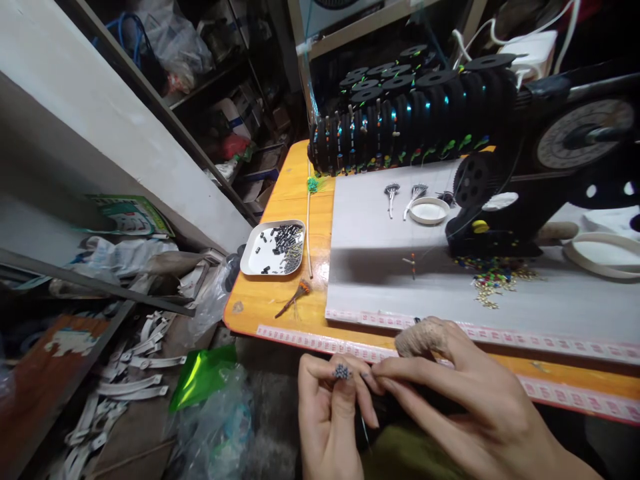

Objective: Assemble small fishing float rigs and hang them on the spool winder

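Observation:
My left hand (330, 420) is closed, pinching a small bunch of dark grey bead-like tips (342, 371) between thumb and forefinger. A thin line hangs below its fingers. My right hand (475, 387) meets it from the right, thumb and forefinger pressed together beside the left fingertips; what they grip is hidden or too small to name. Tan wrapping (423, 335) covers one right finger. Beyond the hands, on the orange table (270, 300), lie a dark bunch with orange tips (301, 289) and a white tray (249, 260) of small black and grey pieces.
Tape measures (320, 343) run along the table's front edge. A black machine (500, 227) with a row of discs stands on the grey board (365, 293). Loose coloured beads (493, 277), two dark-headed bunches (392, 193) and round dishes (429, 211) are around it. Shelving stands left.

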A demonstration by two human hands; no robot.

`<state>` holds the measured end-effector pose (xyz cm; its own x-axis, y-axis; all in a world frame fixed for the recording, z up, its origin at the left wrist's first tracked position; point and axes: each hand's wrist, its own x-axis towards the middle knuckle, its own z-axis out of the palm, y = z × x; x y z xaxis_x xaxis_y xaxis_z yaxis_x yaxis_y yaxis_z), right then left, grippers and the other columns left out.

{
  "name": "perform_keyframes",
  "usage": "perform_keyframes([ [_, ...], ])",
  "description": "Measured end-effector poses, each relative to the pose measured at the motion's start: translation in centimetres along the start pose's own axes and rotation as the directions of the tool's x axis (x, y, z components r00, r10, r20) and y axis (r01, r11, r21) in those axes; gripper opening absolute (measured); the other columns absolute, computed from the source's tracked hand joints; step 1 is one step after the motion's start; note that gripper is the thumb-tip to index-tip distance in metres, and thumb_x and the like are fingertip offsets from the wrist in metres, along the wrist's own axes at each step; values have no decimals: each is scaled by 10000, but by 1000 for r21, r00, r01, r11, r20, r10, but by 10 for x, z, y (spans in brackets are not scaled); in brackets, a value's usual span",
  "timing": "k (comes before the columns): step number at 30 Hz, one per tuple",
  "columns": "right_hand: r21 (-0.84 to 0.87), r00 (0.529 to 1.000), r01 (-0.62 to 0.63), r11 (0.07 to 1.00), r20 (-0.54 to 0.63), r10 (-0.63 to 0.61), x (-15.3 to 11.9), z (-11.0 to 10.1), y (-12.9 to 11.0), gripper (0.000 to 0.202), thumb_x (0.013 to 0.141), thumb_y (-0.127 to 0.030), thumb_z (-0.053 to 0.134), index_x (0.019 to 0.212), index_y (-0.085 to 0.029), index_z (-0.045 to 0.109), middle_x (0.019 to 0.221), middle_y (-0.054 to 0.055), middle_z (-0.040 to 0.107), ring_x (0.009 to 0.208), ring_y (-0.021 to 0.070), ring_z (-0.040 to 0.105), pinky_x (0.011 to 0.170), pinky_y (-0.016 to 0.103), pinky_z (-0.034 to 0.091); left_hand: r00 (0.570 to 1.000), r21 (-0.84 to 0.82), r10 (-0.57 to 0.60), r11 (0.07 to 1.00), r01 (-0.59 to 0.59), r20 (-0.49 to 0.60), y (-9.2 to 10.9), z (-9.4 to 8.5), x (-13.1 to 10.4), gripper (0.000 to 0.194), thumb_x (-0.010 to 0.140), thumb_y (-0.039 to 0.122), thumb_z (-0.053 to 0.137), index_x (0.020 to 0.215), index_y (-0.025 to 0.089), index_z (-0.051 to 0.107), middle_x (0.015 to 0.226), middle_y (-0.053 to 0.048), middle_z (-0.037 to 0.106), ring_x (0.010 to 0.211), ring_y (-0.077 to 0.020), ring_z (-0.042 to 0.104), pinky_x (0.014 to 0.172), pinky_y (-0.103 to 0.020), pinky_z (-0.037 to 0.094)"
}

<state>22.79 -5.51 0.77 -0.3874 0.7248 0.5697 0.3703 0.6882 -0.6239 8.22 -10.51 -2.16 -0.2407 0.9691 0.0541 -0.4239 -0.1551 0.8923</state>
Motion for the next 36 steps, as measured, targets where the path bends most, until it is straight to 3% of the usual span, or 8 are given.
perform_keyframes([
  [9, 58, 1000, -15, 998, -7, 16, 1, -4, -1, 202, 888, -70, 569, 996, -209, 669, 779, 22, 571, 722, 115, 569, 623, 219, 489, 993, 2, -91, 996, 92, -75, -1, 7, -4, 213, 938, 318, 569, 811, 221, 428, 606, 76, 573, 534, -60, 521, 587, -187, 428],
  [12, 123, 1000, -21, 992, -5, 21, 2, -4, -1, 230, 889, -80, 589, 1042, -232, 668, 768, 1, 595, 702, 103, 582, 635, 215, 492, 990, 36, -109, 993, 112, -85, 2, 9, -3, 193, 935, 300, 573, 815, 217, 446, 827, 28, 684, 517, -44, 520, 548, -178, 428],
  [18, 119, 998, -43, 992, -34, 47, 3, 4, -7, 166, 829, -54, 621, 909, -196, 655, 768, 9, 580, 700, 108, 572, 634, 236, 484, 979, 33, 88, 996, -84, -185, 4, 20, 3, 177, 857, 323, 677, 773, 221, 559, 861, 7, 665, 1057, -183, 623, 887, -279, 503],
  [25, 98, 998, -4, 995, -57, 10, 2, 1, -8, 176, 824, -29, 555, 905, -183, 583, 823, 21, 571, 769, 115, 552, 687, 232, 488, 950, -312, 149, 921, -234, -274, 25, 14, 18, 153, 855, 287, 689, 768, 209, 591, 488, 118, 417, 443, -18, 455, 844, -206, 566],
  [28, 137, 997, -58, 989, -50, 66, 1, -7, -4, 183, 853, -34, 551, 932, -199, 565, 849, 14, 544, 791, 104, 549, 688, 208, 476, 937, -315, 265, 890, -329, -229, 36, 3, 26, 107, 845, 223, 692, 787, 204, 604, 538, 113, 411, 377, -23, 299, 493, -63, 492],
  [31, 277, 992, -115, 954, -18, 125, 3, -10, -4, 189, 888, -70, 544, 981, -233, 565, 846, 0, 543, 784, 97, 554, 665, 193, 470, 987, -204, 143, 967, -156, -76, 29, 6, 26, 101, 820, 221, 715, 853, 219, 619, 682, 72, 508, 458, -27, 395, 430, -86, 428],
  [34, 368, 985, -170, 914, 22, 174, 6, -8, -8, 192, 907, -91, 532, 1002, -254, 567, 866, -5, 573, 812, 97, 571, 694, 192, 479, 992, -163, -96, 983, 82, -78, 14, 22, 21, 308, 659, 269, 858, 903, 220, 676, 863, 28, 566, 609, -27, 517, 514, -89, 433],
  [36, 372, 985, -172, 912, 39, 170, 8, -6, -10, 184, 909, -88, 520, 992, -245, 565, 877, -2, 587, 830, 98, 582, 720, 193, 487, 993, -195, -103, 977, 89, -65, 9, 32, 18, 312, 596, 335, 891, 832, 225, 718, 889, 18, 607, 669, -48, 565, 564, -105, 458],
])
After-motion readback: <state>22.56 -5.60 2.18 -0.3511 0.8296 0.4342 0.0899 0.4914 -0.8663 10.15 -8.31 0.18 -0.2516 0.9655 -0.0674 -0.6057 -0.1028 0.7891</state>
